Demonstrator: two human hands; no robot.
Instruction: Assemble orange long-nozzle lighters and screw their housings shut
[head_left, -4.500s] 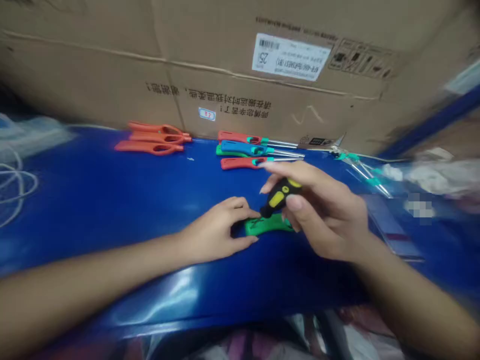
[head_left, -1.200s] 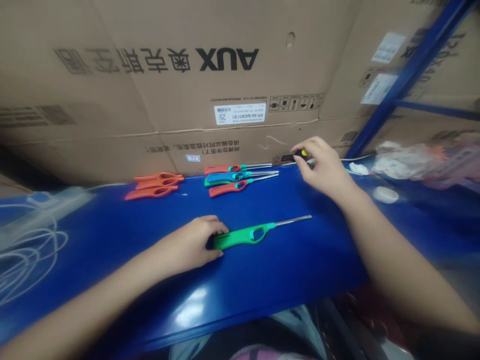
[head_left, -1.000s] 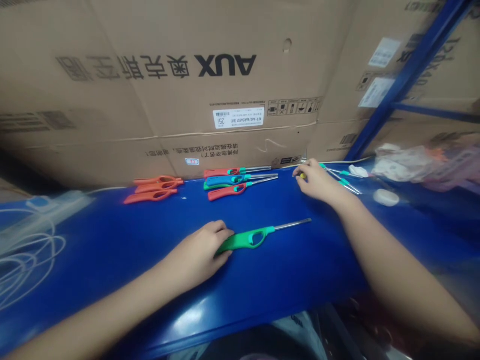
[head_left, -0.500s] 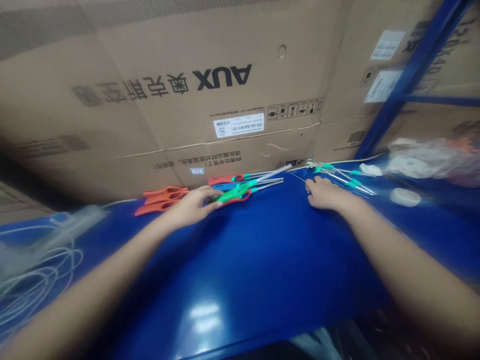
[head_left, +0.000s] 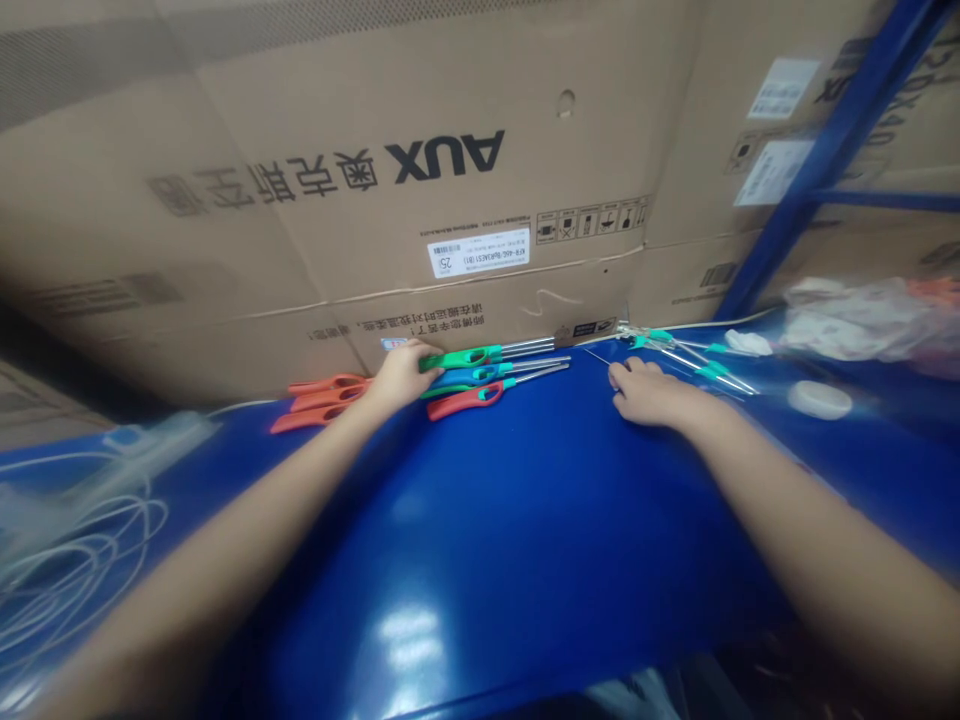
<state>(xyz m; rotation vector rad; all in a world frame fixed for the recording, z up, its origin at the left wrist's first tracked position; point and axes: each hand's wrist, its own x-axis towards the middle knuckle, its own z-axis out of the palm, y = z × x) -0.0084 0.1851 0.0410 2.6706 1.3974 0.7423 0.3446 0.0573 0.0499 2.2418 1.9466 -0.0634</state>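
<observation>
Gripping green lighter (head_left: 459, 357), left hand (head_left: 401, 374) against pile.

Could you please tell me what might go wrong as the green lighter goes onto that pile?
The left hand holds the green lighter atop the stacked lighters; it may slide off or knock them askew. The right hand rests near loose metal tubes and could scatter them.

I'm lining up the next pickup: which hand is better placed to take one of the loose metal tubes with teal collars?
Probably the right hand: it rests palm-down on the blue table just short of the teal-collared tubes. The left hand is across at the green lighter, on the stack.
</observation>
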